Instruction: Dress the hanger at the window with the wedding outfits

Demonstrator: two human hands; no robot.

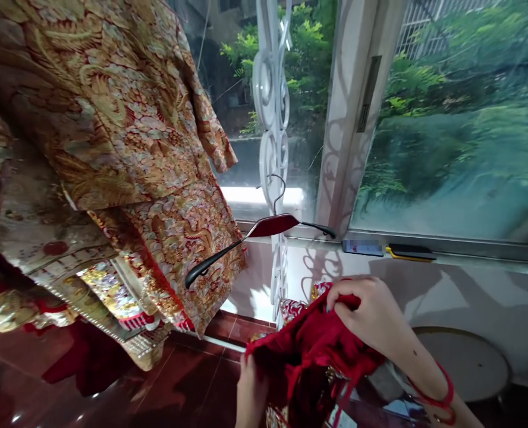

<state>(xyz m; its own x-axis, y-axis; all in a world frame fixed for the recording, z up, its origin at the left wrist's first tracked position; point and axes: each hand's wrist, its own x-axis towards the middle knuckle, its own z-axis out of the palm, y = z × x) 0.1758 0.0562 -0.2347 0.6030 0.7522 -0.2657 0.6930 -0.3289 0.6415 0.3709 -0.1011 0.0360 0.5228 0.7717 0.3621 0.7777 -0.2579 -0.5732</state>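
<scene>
My right hand (373,318) pinches the upper edge of a red garment (311,351) with gold embroidery, held low at the bottom middle. My left hand (250,395) grips the same garment's lower left edge, partly hidden by the cloth. A red band circles my right wrist. Just above the garment hangs an empty hanger (264,235) with a red centre and black arms, its hook caught on the white window grille (273,119).
Gold and red embroidered robes (112,148) hang at the left over a dark red tiled floor (179,380). A window sill carries a small flat device (362,246) and a dark yellow-edged object (411,252). A round stool (469,362) stands at the lower right.
</scene>
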